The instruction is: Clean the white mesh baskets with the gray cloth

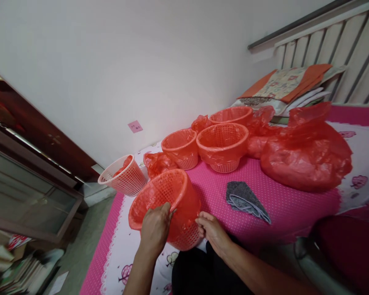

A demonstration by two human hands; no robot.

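A plastic wastebasket [189, 239] with lattice sides tilts to the left in front of me. It is lined with a thin red plastic bag [160, 192], folded over its rim. My left hand [156, 225] is closed over the near side of the rim, with the bag under its fingers. At the basket's right side, my right hand [209, 229] pinches the loose edge of the bag. Just behind stand more bag-lined baskets, one at the left [181, 149] and one at the right [223, 143].
A pale basket [123, 176] with red plastic inside leans at the bed's left edge. A large red bag [307, 155] bulges at the right. A folded grey cloth [246, 200] lies on the pink bedding [283, 209]. Folded covers [290, 84] are stacked by the headboard [329, 49].
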